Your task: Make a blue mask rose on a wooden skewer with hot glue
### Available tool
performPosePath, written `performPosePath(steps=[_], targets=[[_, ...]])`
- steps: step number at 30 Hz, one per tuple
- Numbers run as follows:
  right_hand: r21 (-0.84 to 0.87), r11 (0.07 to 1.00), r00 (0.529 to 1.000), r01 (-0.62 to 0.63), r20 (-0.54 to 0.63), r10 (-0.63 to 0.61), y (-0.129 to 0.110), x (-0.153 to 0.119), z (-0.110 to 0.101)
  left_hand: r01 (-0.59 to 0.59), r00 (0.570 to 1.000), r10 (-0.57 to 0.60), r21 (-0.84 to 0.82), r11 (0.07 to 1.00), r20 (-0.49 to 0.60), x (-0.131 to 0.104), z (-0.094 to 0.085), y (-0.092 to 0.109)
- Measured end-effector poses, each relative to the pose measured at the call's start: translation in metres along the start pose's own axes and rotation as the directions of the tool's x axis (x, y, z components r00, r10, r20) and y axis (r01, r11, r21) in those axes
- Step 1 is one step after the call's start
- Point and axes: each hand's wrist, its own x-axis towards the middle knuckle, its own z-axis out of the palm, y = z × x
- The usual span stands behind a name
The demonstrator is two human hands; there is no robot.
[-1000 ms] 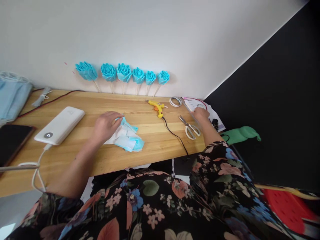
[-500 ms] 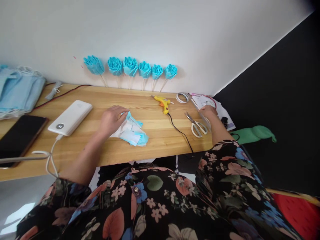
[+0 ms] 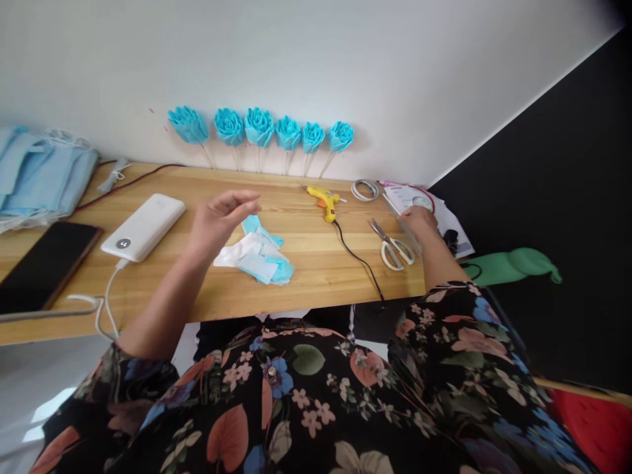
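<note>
My left hand (image 3: 224, 217) hovers over a loose pile of blue and white fabric scraps (image 3: 259, 253), with thumb and fingertips drawn together in a pinch. Whatever may be between them is too small to make out. At the right, my right hand (image 3: 419, 222) lies with curled fingers at the edge of some papers (image 3: 457, 230); what it grips is hidden. White-handled scissors (image 3: 395, 250) rest just left of that hand. Between the hands lies a yellow glue gun (image 3: 326, 203) with a black cord.
Several blue fabric flowers (image 3: 259, 128) on sticks lean against the wall. A roll of white tape (image 3: 365, 190) lies near the papers. Leftward are a white power bank (image 3: 145, 227) with a cable, a dark phone (image 3: 49, 263) and stacked blue face masks (image 3: 44, 178). A green pouch (image 3: 513, 264) is far right.
My left hand has risen off the scraps, its thumb and fingertips now closer together. My right hand stays at the papers. The whole view has shifted slightly.
</note>
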Motion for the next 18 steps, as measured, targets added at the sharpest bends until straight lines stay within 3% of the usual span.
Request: performPosePath(steps=[2,4,7,12,18], targets=[[-0.004,1.000,1.000,0.001,0.000,-0.001,0.000,0.002,-0.001,-0.070,0.993,0.080,-0.113,0.991,0.083,0.009,0.006,0.026],[-0.004,1.000,1.000,-0.002,0.002,0.002,0.001,0.004,0.000,-0.129,0.982,0.149,-0.165,0.978,0.118,0.024,0.010,0.039],[0.001,1.000,1.000,-0.005,0.001,0.005,0.003,0.008,0.004,-0.182,0.982,0.189,-0.256,0.949,0.002,0.054,0.013,0.031],[0.020,0.999,1.000,0.025,-0.004,-0.025,0.011,0.012,0.008,-0.154,0.965,0.048,-0.411,0.899,-0.258,0.091,0.019,0.010],[-0.029,0.999,0.999,0.038,-0.008,-0.038,0.014,0.016,0.003,-0.141,0.984,0.073,-0.456,0.879,-0.163,0.086,0.024,0.021]])
